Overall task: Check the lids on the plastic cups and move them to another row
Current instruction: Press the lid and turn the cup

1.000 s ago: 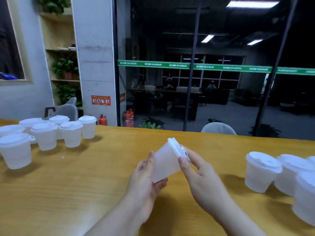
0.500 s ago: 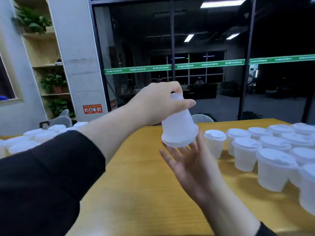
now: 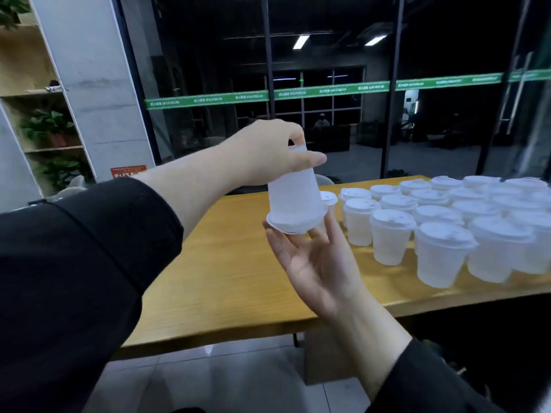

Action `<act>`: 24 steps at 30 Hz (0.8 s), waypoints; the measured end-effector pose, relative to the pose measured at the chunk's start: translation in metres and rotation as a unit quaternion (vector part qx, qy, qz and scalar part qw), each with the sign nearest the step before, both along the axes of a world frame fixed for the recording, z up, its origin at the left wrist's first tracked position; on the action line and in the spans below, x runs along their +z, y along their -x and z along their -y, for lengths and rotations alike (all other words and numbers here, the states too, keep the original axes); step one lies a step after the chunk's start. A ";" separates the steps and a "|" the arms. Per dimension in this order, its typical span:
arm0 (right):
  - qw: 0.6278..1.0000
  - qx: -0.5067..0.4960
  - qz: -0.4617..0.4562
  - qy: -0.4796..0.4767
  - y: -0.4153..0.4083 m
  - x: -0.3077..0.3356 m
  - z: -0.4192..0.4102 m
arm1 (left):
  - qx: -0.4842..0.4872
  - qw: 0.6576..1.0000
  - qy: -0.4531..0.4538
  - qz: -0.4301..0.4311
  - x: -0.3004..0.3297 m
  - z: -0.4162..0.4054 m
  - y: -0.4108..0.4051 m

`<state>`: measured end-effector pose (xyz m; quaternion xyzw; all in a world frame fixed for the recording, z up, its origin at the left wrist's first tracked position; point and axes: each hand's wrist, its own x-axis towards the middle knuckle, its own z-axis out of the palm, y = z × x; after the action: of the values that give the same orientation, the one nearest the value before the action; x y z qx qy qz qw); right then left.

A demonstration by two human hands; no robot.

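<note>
A translucent plastic cup [image 3: 293, 201] hangs upside down in the air, its white lid [image 3: 286, 226] facing down. My left hand [image 3: 268, 153] grips the cup's base from above. Under it my right hand [image 3: 313, 257] lies palm up with straight fingers, whose tips touch the lid's rim. Several more lidded cups [image 3: 441, 251] stand in rows on the right part of the wooden table [image 3: 226, 278].
The table's front edge runs from lower left to right, with tiled floor [image 3: 208, 380] below it. A glass wall [image 3: 328, 84] with a green strip stands behind the table. A concrete pillar [image 3: 98, 84] and plant shelves [image 3: 44, 129] stand at the left.
The cup was turned from tilted between both hands to upside down under my left hand. My view swung right, so the right cup group came into sight and the left group left it.
</note>
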<state>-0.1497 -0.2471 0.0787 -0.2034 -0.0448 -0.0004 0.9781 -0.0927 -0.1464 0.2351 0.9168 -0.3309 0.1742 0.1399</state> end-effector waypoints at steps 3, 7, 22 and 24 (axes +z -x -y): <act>1.000 -0.006 -0.008 0.014 -0.003 0.001 0.018 | 0.000 0.994 0.104 -0.026 -0.022 0.004 -0.005; 0.995 -0.049 -0.036 0.081 -0.017 -0.005 0.039 | -0.005 0.960 0.271 -0.066 -0.077 0.003 -0.022; 0.613 -0.286 -0.050 0.734 -0.112 -0.027 0.077 | 0.022 0.735 0.463 -0.495 -0.204 0.037 -0.077; 0.597 -0.290 -0.058 0.745 -0.124 -0.035 0.083 | 0.021 0.701 0.489 -0.519 -0.202 0.042 -0.079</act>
<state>-0.0261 -0.3304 0.0433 -0.8636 0.0887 -0.2390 0.4350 -0.0135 -0.1880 0.0336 0.6713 -0.0551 -0.1890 0.7146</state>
